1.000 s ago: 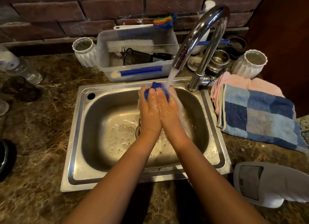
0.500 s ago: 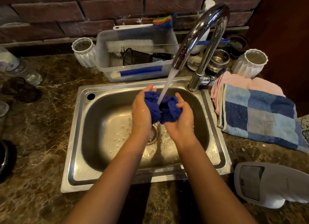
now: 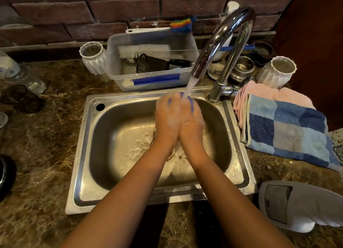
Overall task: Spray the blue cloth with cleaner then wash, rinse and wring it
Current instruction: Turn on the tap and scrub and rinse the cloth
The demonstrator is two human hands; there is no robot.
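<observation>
The blue cloth [image 3: 191, 104] is squeezed between the left hand [image 3: 168, 116] and right hand [image 3: 192, 120], pressed together under the faucet [image 3: 219, 43] stream above the sink [image 3: 85, 136]. Rinsing is judged best done by kneading until suds are gone.

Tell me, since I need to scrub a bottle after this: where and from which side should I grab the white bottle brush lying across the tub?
Take the bottle brush by its blue handle on the right, coming from above. That end sticks out past the plastic tub, behind the faucet; the bristle end lies over the tub's clutter, and the thin wire between gives a poor grip.
</observation>
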